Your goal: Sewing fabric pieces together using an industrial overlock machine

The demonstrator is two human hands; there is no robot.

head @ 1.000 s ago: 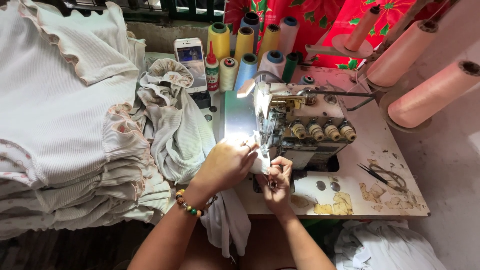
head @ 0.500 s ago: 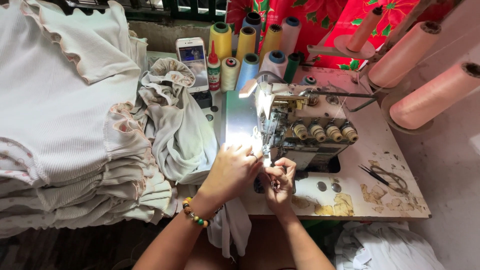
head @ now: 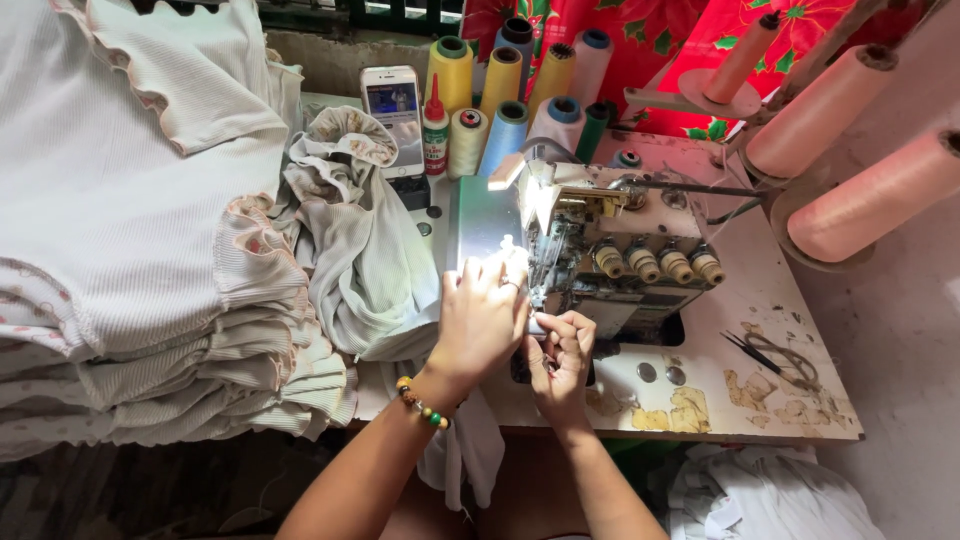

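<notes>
While the left hand (head: 480,320) lies flat with fingers spread on pale ribbed fabric (head: 370,270) at the front of the sewing machine (head: 610,250), the right hand (head: 560,355) sits just beside it, fingers curled and pinched on something small near the needle area; what it pinches is too small to tell. The fabric runs from under the left hand, bunches up to the left of the machine, and hangs over the bench (head: 770,400) edge. A beaded bracelet (head: 420,403) is on the left wrist. A tall stack of folded white garments (head: 130,250) fills the left side. Behind the machine stand thread cones (head: 500,90), a small glue bottle (head: 434,130) and a propped phone (head: 392,110). Large pink cones (head: 860,170) are on the right. Scissors (head: 765,350) lie on the bench, right of the machine.
</notes>
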